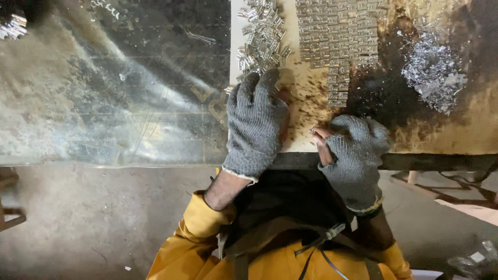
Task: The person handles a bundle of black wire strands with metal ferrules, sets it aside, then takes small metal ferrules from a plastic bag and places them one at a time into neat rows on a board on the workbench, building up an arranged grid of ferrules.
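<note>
Just beyond left fingers, metal clips

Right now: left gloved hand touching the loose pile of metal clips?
Touching. Head view: left hand has its fingertips overlapping the near edge of the loose clip pile, with no gap visible.

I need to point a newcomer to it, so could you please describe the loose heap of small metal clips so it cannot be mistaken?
Find the pale board on the workbench. At its far left edge, just beyond the left hand, lies the loose heap of clips. Unlike the neat rows of clips beside it, its pieces are jumbled.
</note>
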The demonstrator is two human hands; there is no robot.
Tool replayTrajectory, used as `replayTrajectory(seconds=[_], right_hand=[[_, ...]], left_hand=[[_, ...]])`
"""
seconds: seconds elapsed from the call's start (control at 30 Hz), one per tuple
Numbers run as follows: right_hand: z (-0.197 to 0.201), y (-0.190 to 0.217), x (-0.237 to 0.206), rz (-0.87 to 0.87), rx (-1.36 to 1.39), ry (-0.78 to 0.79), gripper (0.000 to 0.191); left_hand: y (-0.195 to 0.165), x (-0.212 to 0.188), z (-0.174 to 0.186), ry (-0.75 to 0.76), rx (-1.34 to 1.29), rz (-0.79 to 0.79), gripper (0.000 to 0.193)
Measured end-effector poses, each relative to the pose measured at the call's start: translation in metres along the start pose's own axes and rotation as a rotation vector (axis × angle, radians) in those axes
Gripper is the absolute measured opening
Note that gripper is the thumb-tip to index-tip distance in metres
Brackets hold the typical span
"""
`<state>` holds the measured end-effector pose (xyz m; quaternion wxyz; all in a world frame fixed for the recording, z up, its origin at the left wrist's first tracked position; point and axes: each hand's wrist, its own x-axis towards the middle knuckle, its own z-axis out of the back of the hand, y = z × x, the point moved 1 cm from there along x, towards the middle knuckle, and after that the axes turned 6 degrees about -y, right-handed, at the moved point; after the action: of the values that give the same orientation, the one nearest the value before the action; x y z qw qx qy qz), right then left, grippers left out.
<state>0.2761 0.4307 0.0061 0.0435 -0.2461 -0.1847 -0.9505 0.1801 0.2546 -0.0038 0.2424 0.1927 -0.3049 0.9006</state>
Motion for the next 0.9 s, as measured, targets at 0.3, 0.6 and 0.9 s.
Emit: replayTrajectory(seconds=[0.3, 0.6, 0.9], right_hand=[[0.011, -0.028, -0.006, -0.064, -0.043, -0.019, 0.017], [0.005, -0.044, -0.002, -0.017, -0.012, -0.049, 0.026], [0.001, -0.054, 0.003, 0.025, -0.007, -0.018, 0.032]], left_hand=[[-0.025, -0.024, -0.023, 0.049, -0.244, -0.050, 0.038], [-0.036, -0.013, -0.033, 0.017, -0.234, -0.029, 0.031], [-0.041, -0.012, -0.040, 0.038, -0.167, -0.089, 0.019]])
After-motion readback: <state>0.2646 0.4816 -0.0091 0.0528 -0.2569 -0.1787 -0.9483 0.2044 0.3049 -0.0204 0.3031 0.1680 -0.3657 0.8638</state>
